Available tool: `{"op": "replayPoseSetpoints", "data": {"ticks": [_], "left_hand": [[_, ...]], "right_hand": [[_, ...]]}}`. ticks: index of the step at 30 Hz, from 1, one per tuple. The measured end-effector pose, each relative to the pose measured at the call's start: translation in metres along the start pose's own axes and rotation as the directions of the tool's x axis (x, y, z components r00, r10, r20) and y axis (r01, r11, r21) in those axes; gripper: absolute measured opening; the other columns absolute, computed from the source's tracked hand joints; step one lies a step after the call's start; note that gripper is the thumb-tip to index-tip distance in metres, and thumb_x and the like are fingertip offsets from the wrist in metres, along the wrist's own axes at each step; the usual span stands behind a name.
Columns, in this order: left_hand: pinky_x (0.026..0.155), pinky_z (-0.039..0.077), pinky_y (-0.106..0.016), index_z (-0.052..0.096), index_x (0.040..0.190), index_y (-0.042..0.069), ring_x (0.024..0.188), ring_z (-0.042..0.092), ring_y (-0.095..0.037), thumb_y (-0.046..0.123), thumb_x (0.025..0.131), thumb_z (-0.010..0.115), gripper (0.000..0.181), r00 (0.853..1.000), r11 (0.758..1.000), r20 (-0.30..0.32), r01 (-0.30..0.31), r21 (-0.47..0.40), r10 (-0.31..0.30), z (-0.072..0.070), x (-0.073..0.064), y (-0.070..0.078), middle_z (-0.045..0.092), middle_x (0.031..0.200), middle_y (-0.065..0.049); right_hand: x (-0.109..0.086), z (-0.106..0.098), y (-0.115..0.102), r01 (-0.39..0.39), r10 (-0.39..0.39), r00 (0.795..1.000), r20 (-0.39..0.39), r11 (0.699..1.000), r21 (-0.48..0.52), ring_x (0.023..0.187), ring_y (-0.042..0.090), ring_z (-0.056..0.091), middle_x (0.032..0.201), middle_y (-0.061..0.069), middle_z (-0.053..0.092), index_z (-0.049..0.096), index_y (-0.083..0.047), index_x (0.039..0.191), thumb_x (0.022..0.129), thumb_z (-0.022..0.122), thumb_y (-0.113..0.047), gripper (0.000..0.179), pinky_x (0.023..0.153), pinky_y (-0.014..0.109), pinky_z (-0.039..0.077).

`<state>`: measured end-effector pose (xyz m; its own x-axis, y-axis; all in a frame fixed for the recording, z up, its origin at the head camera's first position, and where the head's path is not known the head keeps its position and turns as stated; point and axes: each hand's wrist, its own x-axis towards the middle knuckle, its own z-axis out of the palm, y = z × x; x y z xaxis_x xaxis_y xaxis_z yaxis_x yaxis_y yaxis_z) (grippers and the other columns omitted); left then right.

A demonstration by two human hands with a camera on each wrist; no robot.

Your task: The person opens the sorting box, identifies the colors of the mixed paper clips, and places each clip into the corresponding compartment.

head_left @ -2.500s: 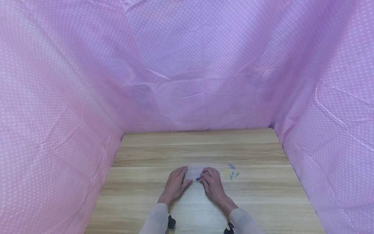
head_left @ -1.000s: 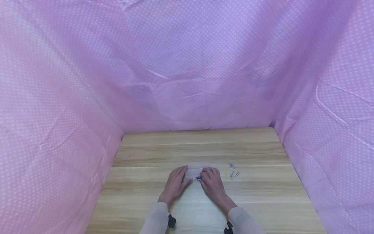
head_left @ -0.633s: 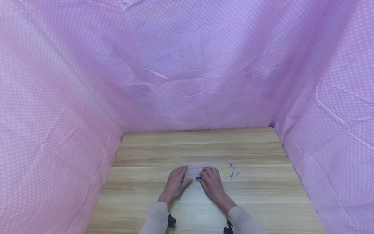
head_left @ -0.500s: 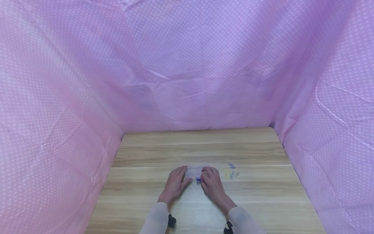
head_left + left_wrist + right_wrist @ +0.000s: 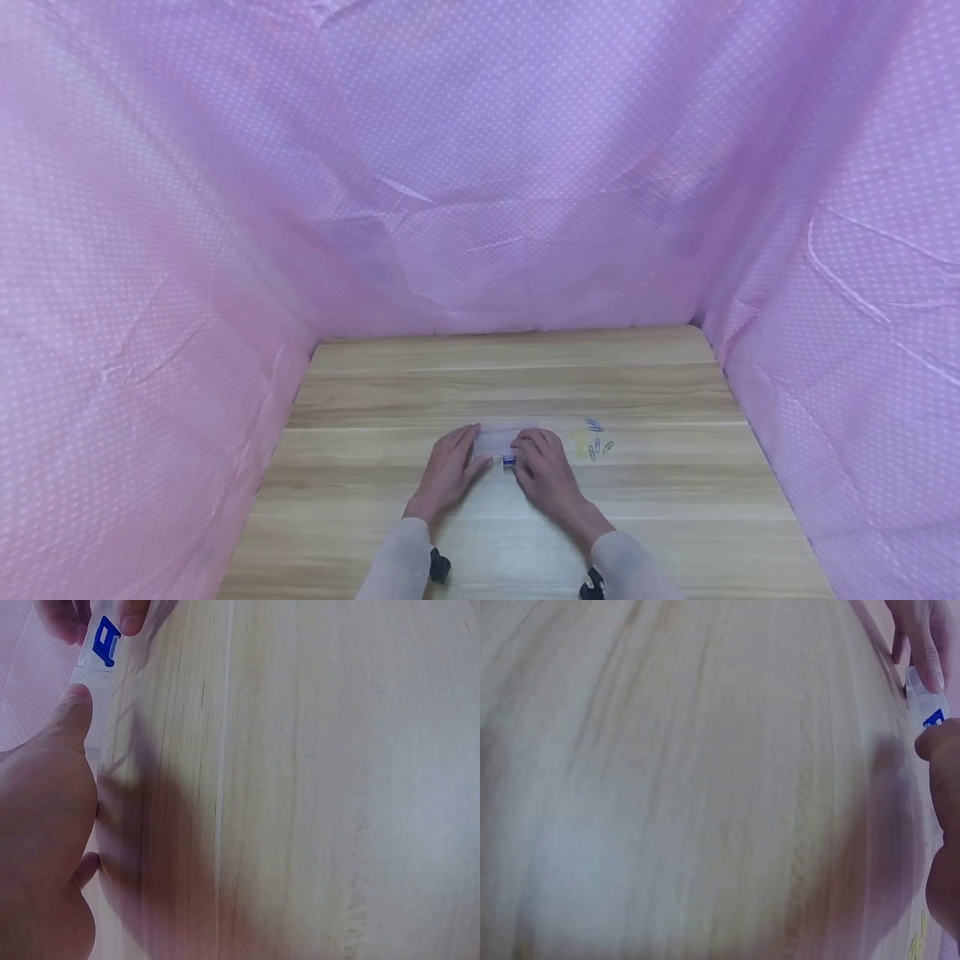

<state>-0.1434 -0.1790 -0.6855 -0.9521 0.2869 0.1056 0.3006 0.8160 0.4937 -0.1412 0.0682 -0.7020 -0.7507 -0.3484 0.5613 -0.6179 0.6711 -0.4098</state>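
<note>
A clear plastic box (image 5: 495,437) lies on the table between my hands. Its front bears a blue latch-like piece (image 5: 106,641), which in the head view shows just left of my right thumb. My left hand (image 5: 447,468) holds the box's left end, thumb on the front wall and fingers along the far side. With its thumb right at the blue piece (image 5: 934,718) and its fingers bent over the top, my right hand (image 5: 547,471) grips the right part of the box. That hand hides the box's right end.
Right of the box lie several paper clips: blue ones (image 5: 594,426), green ones (image 5: 608,447) and a pale yellow cluster (image 5: 581,443). The wooden table (image 5: 375,392) is bordered by pink dotted cloth (image 5: 480,250) at the back and sides.
My right thumb and fingers shift slightly around the blue piece, which shows more fully than at first. My left hand stays on the box's left end.
</note>
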Motion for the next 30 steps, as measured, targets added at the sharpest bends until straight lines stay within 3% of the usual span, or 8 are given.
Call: {"op": "replayPoseSetpoints", "data": {"ticks": [5,10,16,21,27,30], "left_hand": [[0.137,0.044,-0.060,0.052,0.168,0.009,0.156,0.058,-0.040,0.046,0.112,0.070,0.070,1.000,1.000,0.020,0.010,0.005,-0.010,-0.001,0.000,-0.001,0.061,0.168,-0.017],[0.138,0.042,-0.060,0.051,0.169,0.011,0.158,0.056,-0.039,0.046,0.112,0.069,0.069,0.999,1.000,0.026,0.018,-0.016,-0.018,-0.002,-0.001,0.000,0.060,0.169,-0.016],[0.138,0.042,-0.060,0.052,0.168,0.010,0.158,0.057,-0.040,0.044,0.111,0.071,0.069,1.000,1.000,0.009,0.013,-0.013,-0.012,-0.001,-0.002,0.000,0.061,0.168,-0.017],[0.138,0.042,-0.060,0.051,0.169,0.010,0.158,0.057,-0.039,0.043,0.111,0.072,0.070,1.000,1.000,0.008,0.010,-0.021,-0.010,0.000,-0.003,0.001,0.061,0.168,-0.016],[0.138,0.041,-0.060,0.051,0.168,0.010,0.158,0.056,-0.039,0.042,0.110,0.073,0.070,1.000,0.999,0.009,0.019,-0.038,-0.018,0.001,-0.004,0.002,0.060,0.169,-0.015],[0.139,0.041,-0.060,0.051,0.169,0.010,0.158,0.056,-0.039,0.043,0.110,0.073,0.070,1.000,0.999,0.012,0.025,-0.040,-0.025,0.000,-0.004,0.003,0.059,0.170,-0.015]], "right_hand": [[-0.002,-0.008,0.003,0.009,-0.010,0.999,0.033,0.999,0.032,0.133,0.034,0.068,0.133,0.014,0.077,0.077,-0.008,0.127,0.084,0.095,-0.015,0.048,0.123,0.058,0.052],[-0.005,-0.014,0.006,-0.078,0.073,0.994,0.083,0.995,0.060,0.142,0.034,0.064,0.145,0.016,0.072,0.075,-0.006,0.135,0.091,0.091,-0.025,0.051,0.127,0.055,0.049],[-0.004,-0.016,0.007,-0.197,0.184,0.971,0.154,0.978,0.069,0.153,0.037,0.057,0.160,0.016,0.064,0.069,-0.007,0.147,0.099,0.084,-0.033,0.057,0.132,0.060,0.046],[-0.003,-0.015,0.006,-0.228,0.215,0.959,0.182,0.972,0.050,0.159,0.042,0.051,0.168,0.018,0.057,0.065,-0.009,0.151,0.099,0.084,-0.036,0.062,0.135,0.066,0.043],[-0.004,-0.016,0.008,-0.285,0.267,0.924,0.273,0.958,0.027,0.166,0.040,0.044,0.177,0.015,0.049,0.059,-0.012,0.159,0.099,0.084,-0.042,0.071,0.140,0.064,0.038],[-0.004,-0.016,0.009,-0.285,0.267,0.921,0.283,0.958,0.023,0.165,0.041,0.045,0.177,0.015,0.048,0.058,-0.011,0.160,0.097,0.086,-0.041,0.075,0.140,0.064,0.039]]}}
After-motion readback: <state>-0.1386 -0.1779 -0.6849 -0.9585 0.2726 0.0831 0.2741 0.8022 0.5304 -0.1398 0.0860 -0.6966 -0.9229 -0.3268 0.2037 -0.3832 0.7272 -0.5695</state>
